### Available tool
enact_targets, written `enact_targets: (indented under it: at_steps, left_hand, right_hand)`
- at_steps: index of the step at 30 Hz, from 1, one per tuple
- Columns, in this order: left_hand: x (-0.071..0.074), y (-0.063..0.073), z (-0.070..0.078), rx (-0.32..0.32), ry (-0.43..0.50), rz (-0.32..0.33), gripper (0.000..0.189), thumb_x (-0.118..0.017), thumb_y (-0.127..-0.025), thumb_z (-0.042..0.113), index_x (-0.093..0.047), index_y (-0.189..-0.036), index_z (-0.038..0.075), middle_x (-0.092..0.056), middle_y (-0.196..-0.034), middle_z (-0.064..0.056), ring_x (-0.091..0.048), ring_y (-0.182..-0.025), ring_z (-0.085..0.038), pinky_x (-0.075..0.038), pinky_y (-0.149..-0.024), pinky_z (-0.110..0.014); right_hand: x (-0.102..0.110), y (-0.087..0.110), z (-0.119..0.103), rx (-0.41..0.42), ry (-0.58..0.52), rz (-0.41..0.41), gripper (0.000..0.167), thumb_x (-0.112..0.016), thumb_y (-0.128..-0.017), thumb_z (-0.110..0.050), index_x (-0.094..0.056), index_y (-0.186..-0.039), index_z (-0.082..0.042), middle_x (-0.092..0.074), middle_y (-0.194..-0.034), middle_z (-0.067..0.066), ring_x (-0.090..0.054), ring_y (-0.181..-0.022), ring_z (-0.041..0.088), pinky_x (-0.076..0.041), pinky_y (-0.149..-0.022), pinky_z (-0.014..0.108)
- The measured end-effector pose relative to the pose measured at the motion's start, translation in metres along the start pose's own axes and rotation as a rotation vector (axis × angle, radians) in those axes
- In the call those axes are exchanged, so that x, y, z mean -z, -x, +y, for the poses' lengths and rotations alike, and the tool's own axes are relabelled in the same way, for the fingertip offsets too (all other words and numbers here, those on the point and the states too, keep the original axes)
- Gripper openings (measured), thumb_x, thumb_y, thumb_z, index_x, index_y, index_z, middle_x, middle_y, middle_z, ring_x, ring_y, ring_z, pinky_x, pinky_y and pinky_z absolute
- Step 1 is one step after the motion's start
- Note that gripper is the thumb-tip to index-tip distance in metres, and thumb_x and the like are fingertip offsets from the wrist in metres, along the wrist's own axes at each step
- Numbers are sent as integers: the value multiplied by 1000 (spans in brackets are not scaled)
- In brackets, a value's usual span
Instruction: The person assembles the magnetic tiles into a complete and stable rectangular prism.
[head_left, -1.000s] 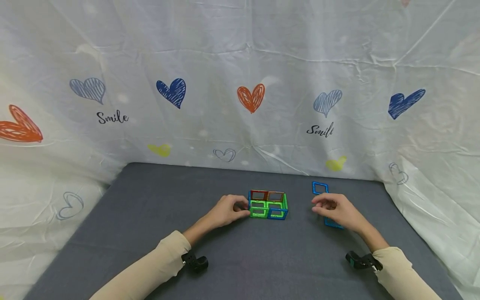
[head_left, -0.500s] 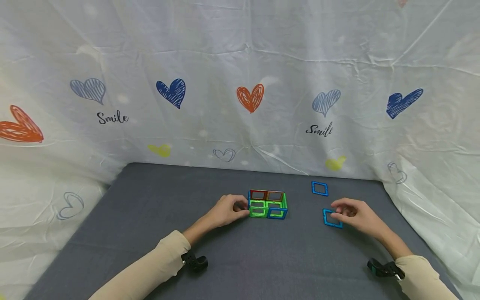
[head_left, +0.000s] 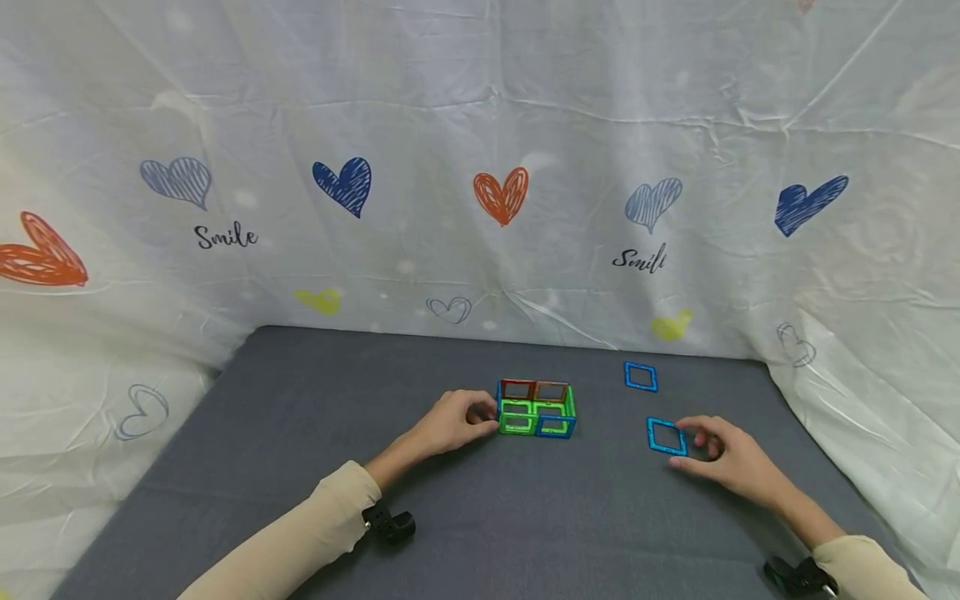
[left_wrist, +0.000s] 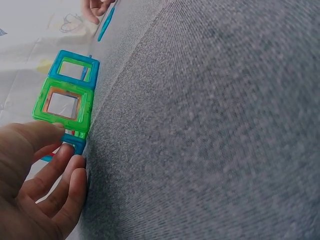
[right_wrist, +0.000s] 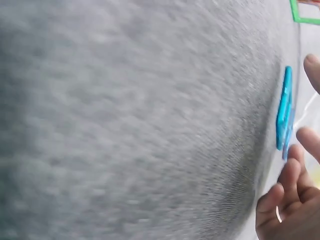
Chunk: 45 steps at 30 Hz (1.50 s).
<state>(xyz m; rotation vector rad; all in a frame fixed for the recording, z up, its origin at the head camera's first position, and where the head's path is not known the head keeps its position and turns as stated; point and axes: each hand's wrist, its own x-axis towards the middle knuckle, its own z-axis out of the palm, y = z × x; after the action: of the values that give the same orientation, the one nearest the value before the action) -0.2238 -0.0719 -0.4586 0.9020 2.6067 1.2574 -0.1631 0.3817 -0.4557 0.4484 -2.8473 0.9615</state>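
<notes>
A low box of magnetic tiles (head_left: 533, 409) stands on the grey cloth, with green and blue frames in front and red-brown ones behind. At its left end my left hand (head_left: 453, 422) holds it, thumb at the front green tile (left_wrist: 86, 107) and fingertips against the blue end tile (left_wrist: 76, 141). To the right, a blue square magnetic tile (head_left: 652, 435) lies flat. My right hand (head_left: 733, 460) is beside it, fingertips right at its right edge and thumb just in front, spread apart. The right wrist view shows that blue tile (right_wrist: 284, 107) edge-on between thumb and finger.
Another blue square tile (head_left: 642, 389) lies flat farther back on the right. The grey cloth-covered table (head_left: 540, 517) ends at a white curtain (head_left: 420, 242) printed with hearts, which also hangs along both sides.
My right hand has moved right and toward me, from above the blue tiles to the near tile's right edge, uncovering both. My left hand and the tile box have stayed put.
</notes>
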Motion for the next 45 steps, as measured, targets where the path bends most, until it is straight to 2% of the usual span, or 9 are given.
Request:
enact_targets:
  at_steps: [5, 14, 21, 30, 37, 45]
  left_hand:
    - [0, 0, -1, -5, -8, 3, 13, -75, -95, 12, -73, -109, 11, -70, -103, 1, -67, -80, -6, -54, -67, -27]
    - [-1, -1, -1, 5, -17, -4, 14, -75, -95, 10, -73, -109, 10, -69, -103, 0, -66, -79, -6, -54, -65, -27]
    - [-2, -2, -1, 5, -30, -5, 14, -75, -95, 10, -73, -108, 11, -69, -101, 2, -65, -78, -6, -54, -66, -27]
    - [-1, -1, 1, -14, -35, -9, 13, -74, -95, 8, -72, -107, 10, -69, -101, 1, -66, -78, -6, -54, -68, -27]
    - [-1, -1, 2, -10, -37, -8, 13, -75, -94, 8, -72, -107, 10, -69, -101, 1, -66, -78, -6, -54, -69, -27]
    - [-1, -1, 2, -14, -36, -10, 13, -74, -94, 7, -72, -107, 10, -69, -100, 1, -66, -78, -6, -54, -69, -27]
  right_hand:
    - [-2, 3, 0, -16, 19, 34, 51, -92, -78, -30, -70, -119, -8, -51, -88, 1, -44, -71, 13, -35, -60, 29]
    - [-5, 3, -1, 7, 16, -10, 53, -93, -76, -31, -71, -120, -12, -51, -89, 0, -43, -72, 13, -34, -61, 29]
    - [-5, 4, -1, 21, 18, 8, 37, -92, -77, -27, -76, -108, -14, -54, -86, -2, -44, -71, 12, -36, -60, 28]
    - [-3, 4, 3, 36, -44, 11, 17, -87, -83, -16, -77, -96, -16, -59, -84, -4, -49, -69, 10, -42, -58, 26]
    - [-5, 5, 3, 61, -73, 24, 14, -85, -83, -7, -75, -88, -17, -58, -79, -9, -51, -65, 9, -43, -55, 25]
    - [-3, 4, 4, 78, -65, 12, 15, -82, -85, -4, -74, -86, -16, -58, -76, -10, -52, -64, 8, -44, -54, 25]
